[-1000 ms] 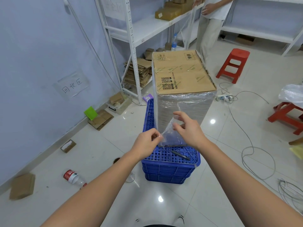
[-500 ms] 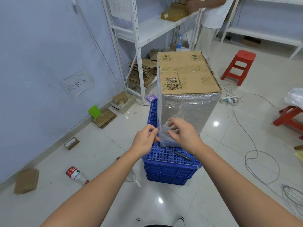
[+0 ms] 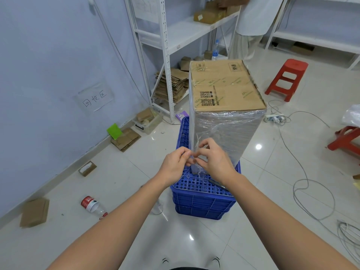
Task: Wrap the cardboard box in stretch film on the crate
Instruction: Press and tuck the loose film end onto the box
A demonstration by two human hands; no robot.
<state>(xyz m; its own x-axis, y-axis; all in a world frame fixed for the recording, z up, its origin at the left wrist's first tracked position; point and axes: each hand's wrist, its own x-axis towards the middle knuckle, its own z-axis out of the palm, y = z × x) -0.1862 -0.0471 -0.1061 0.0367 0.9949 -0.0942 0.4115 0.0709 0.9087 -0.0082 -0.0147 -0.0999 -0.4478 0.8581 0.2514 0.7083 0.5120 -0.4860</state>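
Note:
A tall cardboard box [image 3: 224, 86] stands upright on an overturned blue plastic crate [image 3: 202, 197]. Its sides are covered in clear stretch film [image 3: 229, 131]; the brown top with QR codes is bare. My left hand [image 3: 174, 165] and my right hand [image 3: 214, 160] meet at the box's near lower left corner. Both pinch the loose end of the film there, thumbs and fingertips almost touching. A dark pen-like tool [image 3: 217, 184] lies on the crate just under my right wrist.
A plastic bottle [image 3: 91, 206] lies on the tiled floor to the left. White shelving [image 3: 167, 61] with flattened cardboard stands behind. Red stools [image 3: 288, 76] and loose cables [image 3: 303, 191] are on the right. Another person [image 3: 251, 22] stands at the back shelf.
The loose flap of film that my hands held away from the box has been drawn in to the lower corner. Both hands have closed together there.

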